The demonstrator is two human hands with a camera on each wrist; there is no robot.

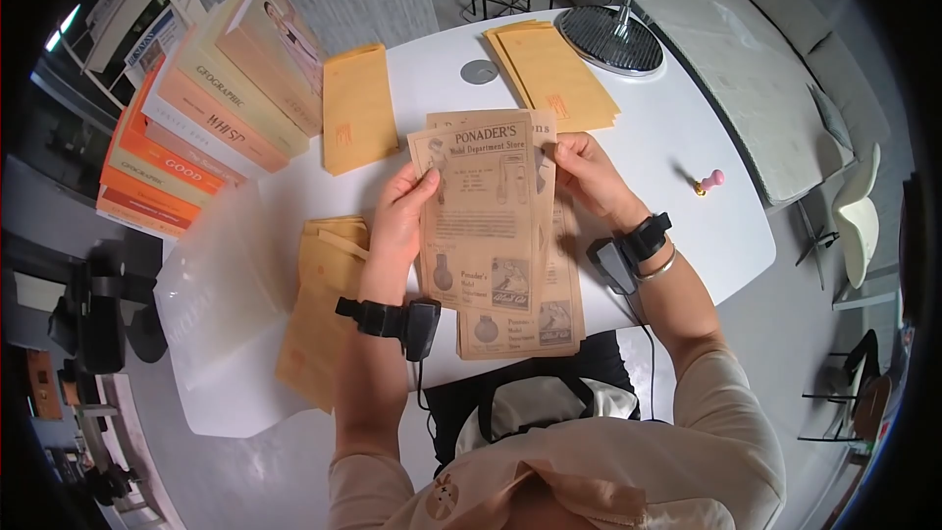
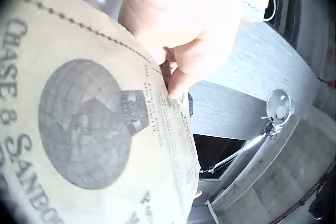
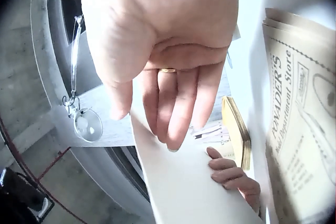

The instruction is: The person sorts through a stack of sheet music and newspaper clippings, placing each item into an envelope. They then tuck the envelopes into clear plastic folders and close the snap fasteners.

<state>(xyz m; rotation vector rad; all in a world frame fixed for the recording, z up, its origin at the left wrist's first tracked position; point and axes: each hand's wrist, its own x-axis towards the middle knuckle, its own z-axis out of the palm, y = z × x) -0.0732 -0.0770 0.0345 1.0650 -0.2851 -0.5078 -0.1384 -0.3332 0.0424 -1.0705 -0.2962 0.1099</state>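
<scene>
A brown printed sheet [image 1: 476,221] headed "PONADER'S" is held up between both hands. The left hand [image 1: 397,221] pinches its left edge, thumb on the front. At the upper right corner the right hand [image 1: 594,177] grips it between thumb and fingers. More printed sheets [image 1: 564,285] lie beneath it at the table's front edge. In the left wrist view the left hand [image 2: 184,19] pinches the paper [image 2: 84,124], which shows a globe print. The right wrist view shows the right hand [image 3: 168,40] at the sheet's pale side [image 3: 184,187], with left fingers [image 3: 231,174] against that side.
Yellow envelopes lie at the back left [image 1: 358,118], back right [image 1: 554,79] and front left [image 1: 319,324]. Books [image 1: 211,88] stand at the left beside clear plastic [image 1: 221,285]. A lamp base [image 1: 608,39] is at the back, a pink-handled stamp [image 1: 711,180] at the right.
</scene>
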